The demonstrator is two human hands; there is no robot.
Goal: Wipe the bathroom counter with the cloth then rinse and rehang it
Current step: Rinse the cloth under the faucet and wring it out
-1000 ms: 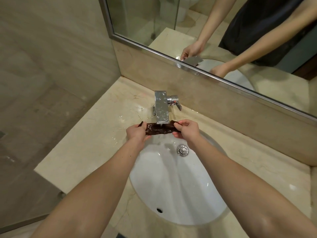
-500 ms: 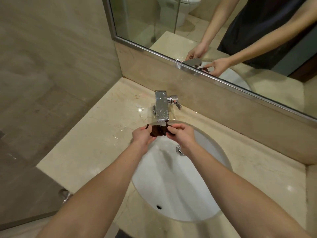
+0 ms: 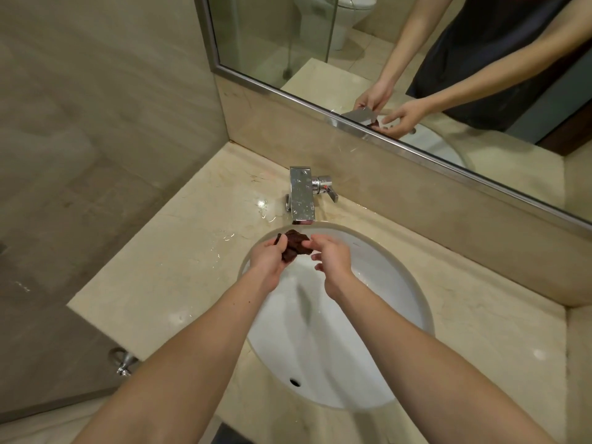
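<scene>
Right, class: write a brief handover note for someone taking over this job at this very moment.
Left hand: closed on the bunched dark cloth.
Right hand: fingertips on the cloth, other fingers loose.
Cloth: over the back of the sink, just in front of the tap spout.
Done: counter looks wiped; wet streaks near the tap.
Left: finish rinsing, wring out, rehang. No rail or hook in view.

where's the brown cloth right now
In the head view the brown cloth is bunched between the left hand and right hand, over the back of the sink, just below the faucet spout.
</scene>
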